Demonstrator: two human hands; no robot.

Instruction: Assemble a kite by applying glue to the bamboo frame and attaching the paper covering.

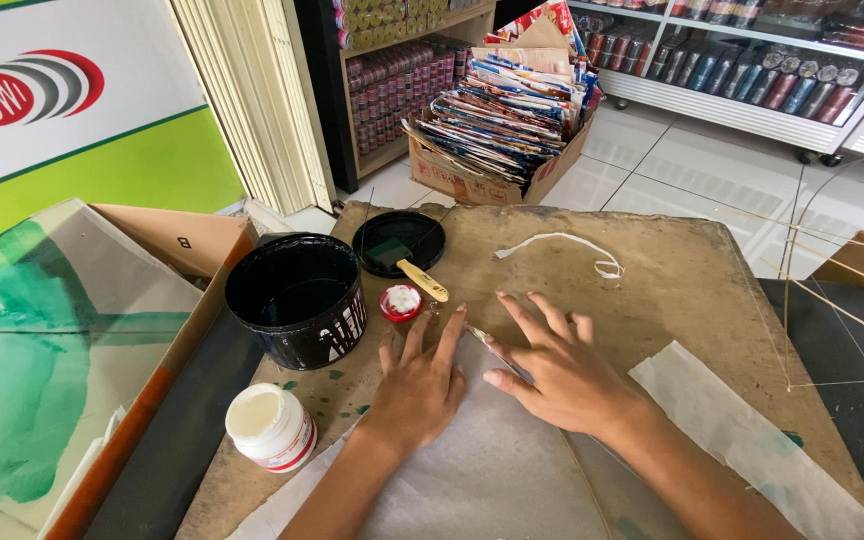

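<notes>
Two hands lie flat on a thin sheet of translucent paper (492, 450) spread over the brown board (692, 270). The left hand (418, 385) and right hand (562, 370) sit side by side with fingers spread, gripping nothing. Their fingertips meet the sheet's upper edge, where a thin stick (497, 352) seems to run under the right fingers. Paper like this looks light, limp and easy to tear or crease, so it is probably best held down with flat palms or lifted by an edge. Just beyond the fingers stands a small red cap (401, 302), then a black paint tub (297, 298) and its lid (399, 243) holding a brush (407, 268). A white jar (271, 427) stands left; a paper strip (752, 440) lies right.
</notes>
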